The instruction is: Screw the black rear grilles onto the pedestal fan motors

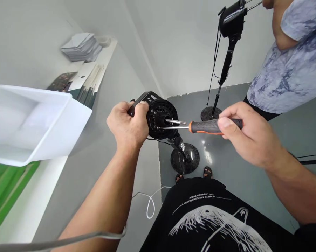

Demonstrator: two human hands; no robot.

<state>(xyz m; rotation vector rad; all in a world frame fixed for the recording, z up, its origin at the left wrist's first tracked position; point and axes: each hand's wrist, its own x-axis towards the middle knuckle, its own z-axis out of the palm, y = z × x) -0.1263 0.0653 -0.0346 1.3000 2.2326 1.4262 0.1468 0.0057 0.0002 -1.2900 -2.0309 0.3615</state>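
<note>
Clasped around the rim of a round black housing [155, 107], the left hand [130, 124] steadies it near the centre of the view, thumb on top. The right hand [248, 134] grasps a screwdriver [204, 126] by its dark, orange-trimmed handle, at three o'clock from the housing. White and open-topped, a bin [56, 134] sits at nine o'clock; its interior is washed out, so its contents cannot be told. At ten o'clock, a stack of papers [80, 49] lies on a shelf [43, 197] beside a small tray [104, 41], whose contents are too small to tell. The screwdriver's long axis runs nearly level from three to nine, tip toward nine, at the housing's face. Just above its shaft, a bare metal spindle [177, 121] points toward three.
</note>
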